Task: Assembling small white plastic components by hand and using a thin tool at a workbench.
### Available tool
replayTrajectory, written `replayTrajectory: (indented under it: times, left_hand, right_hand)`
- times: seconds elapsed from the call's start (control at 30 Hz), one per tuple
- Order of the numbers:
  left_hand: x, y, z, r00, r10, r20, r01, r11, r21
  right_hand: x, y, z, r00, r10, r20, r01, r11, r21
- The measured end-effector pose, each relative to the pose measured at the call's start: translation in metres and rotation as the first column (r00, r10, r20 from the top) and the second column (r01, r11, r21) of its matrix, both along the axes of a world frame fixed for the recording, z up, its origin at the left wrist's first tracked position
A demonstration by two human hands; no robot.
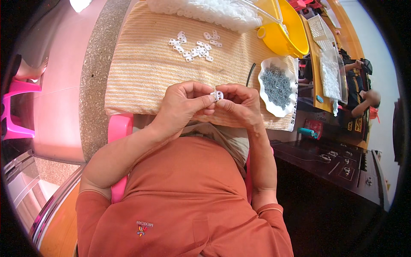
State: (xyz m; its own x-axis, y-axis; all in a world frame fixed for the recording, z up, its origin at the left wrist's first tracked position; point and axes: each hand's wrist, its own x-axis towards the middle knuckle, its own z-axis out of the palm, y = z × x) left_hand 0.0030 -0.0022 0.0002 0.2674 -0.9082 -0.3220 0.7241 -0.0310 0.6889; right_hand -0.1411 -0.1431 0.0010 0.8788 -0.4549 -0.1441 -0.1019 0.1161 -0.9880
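Observation:
Over the near edge of the cloth, my left hand [182, 105] and my right hand [241, 106] meet fingertip to fingertip. Between them they pinch a small white plastic piece with holes [219, 95], one hand on each side of it. My fingers cover part of the piece, so any smaller part in there cannot be made out. Farther up the striped cloth [141, 77] lies a loose group of similar white pieces [198, 52]. To the right of my right hand stands a white wavy-rimmed dish [263, 100] heaped with small dark grey screw-like parts [276, 85].
A clear tub of white pieces [209, 13] stands at the far edge, beside a yellow basin [295, 43]. A thin black strip [251, 73] lies left of the dish. At the right are a dark table [317, 158] and another person [364, 100]. A pink chair [19, 107] stands left.

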Motion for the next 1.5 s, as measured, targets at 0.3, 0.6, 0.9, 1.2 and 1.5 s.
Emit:
replayTrajectory:
  times: [0.3, 0.6, 0.9, 1.2, 1.5]
  left_hand:
    - [0.001, 0.001, 0.002, 1.000, -0.016, -0.020, 0.016, 1.000, 0.006]
    - [0.002, 0.002, 0.002, 0.998, -0.035, -0.044, 0.036, 0.999, 0.031]
    - [0.004, 0.002, 0.007, 0.996, -0.050, -0.068, 0.056, 0.995, 0.085]
    - [0.004, 0.000, 0.009, 0.990, -0.028, -0.141, 0.044, 0.993, 0.109]
    - [0.004, 0.001, 0.009, 0.978, -0.050, -0.202, 0.070, 0.994, 0.088]
  right_hand:
    - [0.001, 0.003, 0.005, 1.000, 0.005, 0.011, -0.006, 0.995, 0.102]
    - [0.001, 0.005, 0.004, 0.999, -0.016, 0.049, 0.007, 0.985, 0.175]
    - [0.000, 0.005, 0.000, 0.997, -0.007, 0.081, -0.014, 0.965, 0.262]
    - [0.001, 0.005, 0.003, 0.999, -0.036, 0.037, 0.026, 0.969, 0.246]
    - [0.000, 0.006, 0.002, 0.996, -0.044, 0.083, 0.021, 0.965, 0.261]
